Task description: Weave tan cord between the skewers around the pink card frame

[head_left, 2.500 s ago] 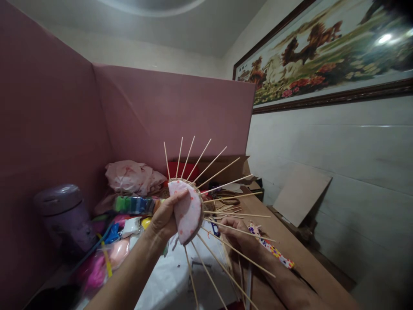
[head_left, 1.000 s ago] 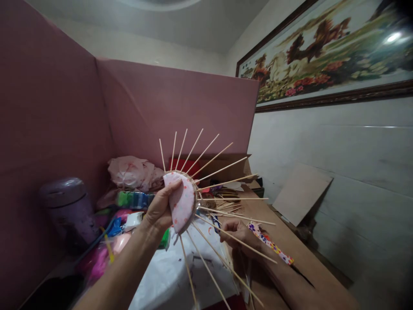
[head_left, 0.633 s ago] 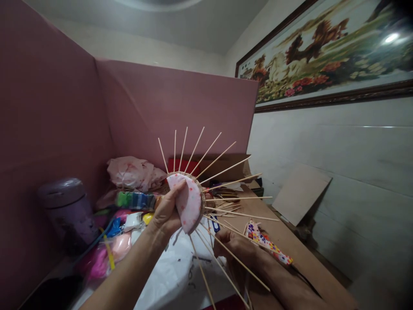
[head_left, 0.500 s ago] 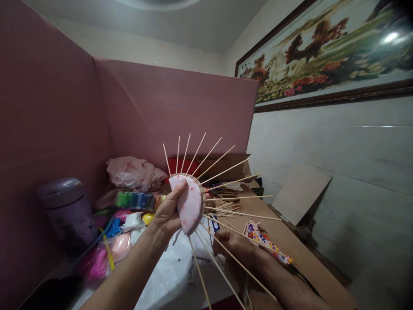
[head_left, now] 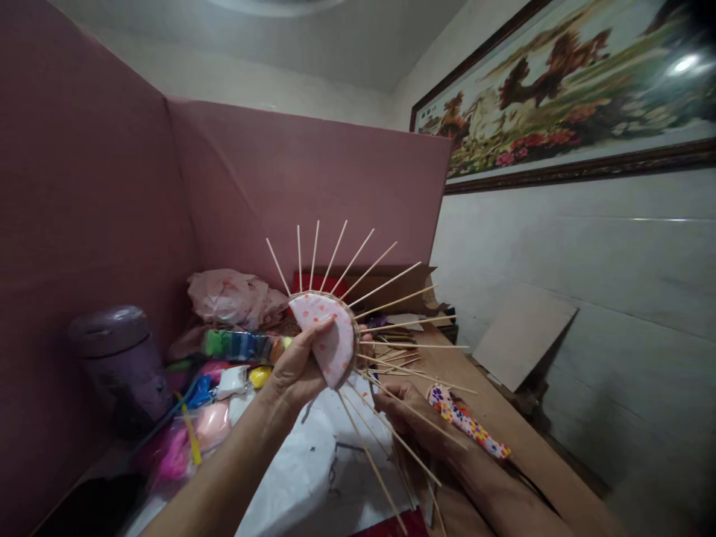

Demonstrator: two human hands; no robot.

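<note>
My left hand (head_left: 302,363) grips a half-round piece covered in pink dotted cloth (head_left: 321,317), thumb on its face and fingers behind. Thin wooden sticks (head_left: 391,298) fan out from its curved edge. Brown cord or twine (head_left: 356,328) runs along that edge at the base of the sticks. Below right of the piece is my right hand (head_left: 411,410), fingers pinched together behind the lower sticks. What it holds, if anything, I cannot make out. Close by on the cardboard lies a flower-patterned strip (head_left: 468,423).
To the left stand a purple flask (head_left: 120,365) and bagged colourful clay-like packs (head_left: 209,421). A crumpled pink bundle (head_left: 235,298) lies at the back. Loose sticks (head_left: 398,359) rest on the cardboard (head_left: 537,462). White sheeting (head_left: 302,477) lies below my hands. A board (head_left: 520,335) leans on the wall.
The half-round piece has turned counterclockwise and risen slightly in my left hand, its upper sticks swinging left. My right hand stays low at the right, fingers still pinched.
</note>
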